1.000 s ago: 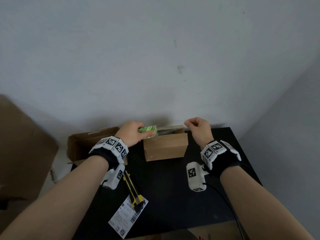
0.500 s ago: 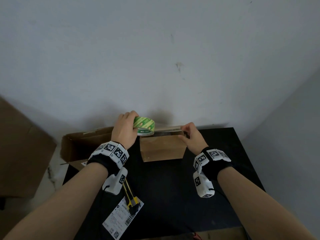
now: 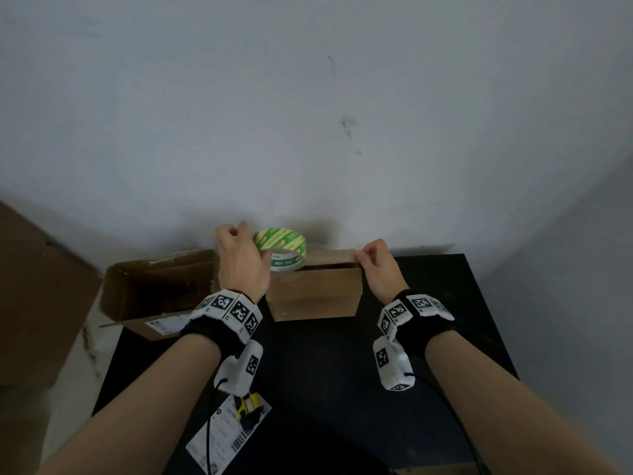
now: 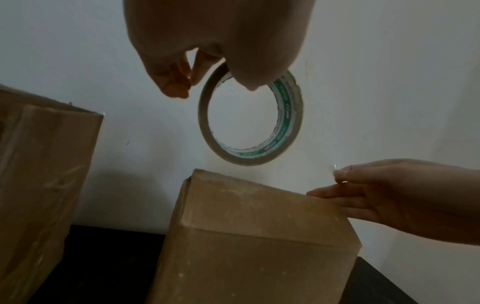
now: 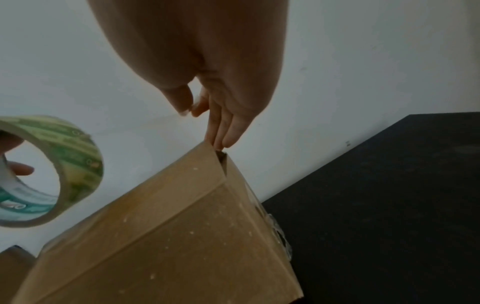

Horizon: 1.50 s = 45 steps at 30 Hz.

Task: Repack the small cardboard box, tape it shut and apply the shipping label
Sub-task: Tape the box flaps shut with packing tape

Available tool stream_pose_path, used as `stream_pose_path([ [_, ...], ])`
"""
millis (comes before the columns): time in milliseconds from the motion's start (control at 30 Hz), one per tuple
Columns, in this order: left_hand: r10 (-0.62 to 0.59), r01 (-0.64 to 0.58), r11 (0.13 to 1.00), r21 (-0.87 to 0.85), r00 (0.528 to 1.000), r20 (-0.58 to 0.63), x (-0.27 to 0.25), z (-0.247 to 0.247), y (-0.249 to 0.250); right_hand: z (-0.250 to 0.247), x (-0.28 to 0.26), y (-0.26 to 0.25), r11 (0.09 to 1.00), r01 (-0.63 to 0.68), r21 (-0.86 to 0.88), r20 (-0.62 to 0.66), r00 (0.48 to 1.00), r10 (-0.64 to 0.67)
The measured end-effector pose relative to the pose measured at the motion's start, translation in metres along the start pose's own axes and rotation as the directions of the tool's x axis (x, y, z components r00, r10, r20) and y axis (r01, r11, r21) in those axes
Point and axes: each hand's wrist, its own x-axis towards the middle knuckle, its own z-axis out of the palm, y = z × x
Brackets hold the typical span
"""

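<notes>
The box [image 3: 315, 296] stands closed on the black surface [image 3: 342, 371], at 12 o'clock near the wall. The left hand [image 3: 241, 262] holds the tape roll [image 3: 281, 248] above the box's left top corner, its grip curled round the roll's rim. The right hand [image 3: 378, 269] sits at the box's right top edge, thumb and forefinger pinching the clear tape end [image 4: 335, 170]. The label [image 3: 226, 437] lies at 7 o'clock under a yellow knife [image 3: 250, 406]. An open carton [image 3: 157, 296] sits at 10 o'clock.
</notes>
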Motion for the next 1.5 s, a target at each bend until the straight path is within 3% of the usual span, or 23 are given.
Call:
stream_pose_path([
  [267,-0.129,0.149,0.98,-0.132,0.98,0.15,-0.006,0.031,0.001,0.0,0.003,0.015,0.999,-0.046,-0.024,0.029,0.998,0.046],
  [400,-0.191,0.231,0.934,-0.271,0.967,0.169,-0.001,0.051,-0.012,0.002,0.006,0.018,0.995,-0.086,0.058,0.008,0.996,0.086],
  [500,-0.229,0.277,0.923,-0.267,0.953,0.196,0.004,0.061,-0.021,0.004,0.008,0.021,0.974,-0.126,0.189,0.01,0.992,0.127],
  [700,-0.224,0.266,0.941,-0.211,0.953,0.202,0.006,0.065,-0.023,0.002,0.006,0.017,0.852,-0.195,0.485,0.04,0.979,0.201],
  [1067,-0.173,0.182,0.983,-0.019,0.957,0.233,0.008,0.065,-0.017,0.004,0.009,0.021,0.595,-0.314,0.74,0.037,0.902,0.431],
  [1233,-0.159,0.159,0.987,0.021,0.957,0.243,0.011,0.067,-0.019,0.009,0.011,0.026,0.624,-0.369,0.689,0.037,0.878,0.478],
  [1500,-0.114,0.112,0.993,0.021,0.969,0.221,0.013,0.072,-0.024,0.024,0.02,0.041,0.764,-0.477,0.434,0.006,0.85,0.527],
])
